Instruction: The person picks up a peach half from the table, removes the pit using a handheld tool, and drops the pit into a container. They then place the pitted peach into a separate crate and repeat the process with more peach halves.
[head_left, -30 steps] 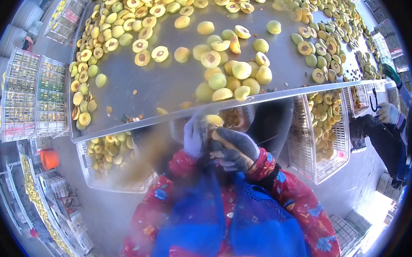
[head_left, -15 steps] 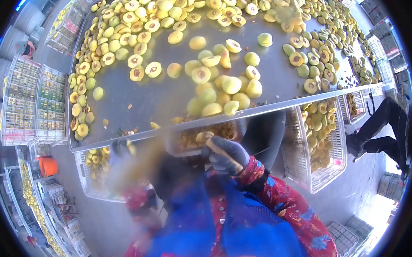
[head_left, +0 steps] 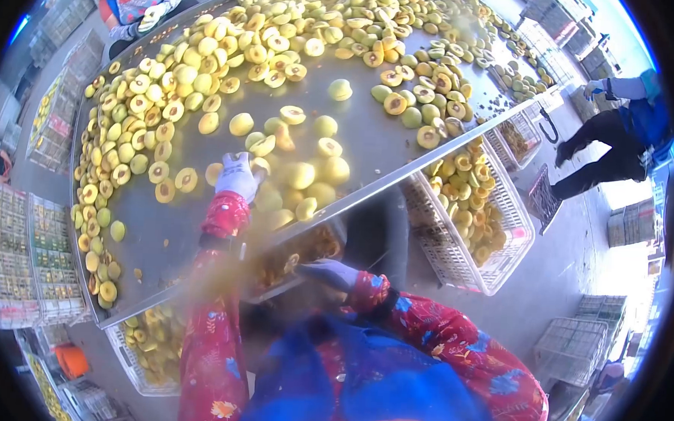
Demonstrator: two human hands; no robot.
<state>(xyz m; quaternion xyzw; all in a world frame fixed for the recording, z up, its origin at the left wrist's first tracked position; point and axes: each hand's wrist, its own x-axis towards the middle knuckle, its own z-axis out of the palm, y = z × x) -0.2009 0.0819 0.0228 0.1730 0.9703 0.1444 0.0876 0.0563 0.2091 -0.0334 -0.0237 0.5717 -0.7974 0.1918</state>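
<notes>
My left hand, in a pale glove, reaches over the metal table among halved peaches. Its thumb is apart from the fingers, beside a peach half at the edge of a small pile. Another peach lies by its other side. My right hand, gloved and blurred, is closed below the table edge, near a container of brown-yellow scraps. The wooden-handled tool it grips is mostly hidden; a small pale tip sticks out towards the container.
The metal table has a raised edge and bears many yellow-green peach halves. White crates of fruit stand below, one right and one left. One person works across the table; another stands at the right.
My left hand has moved from below the table edge out over the peaches. My right hand stays low by the scrap container. The view has turned, bringing two other people into sight.
</notes>
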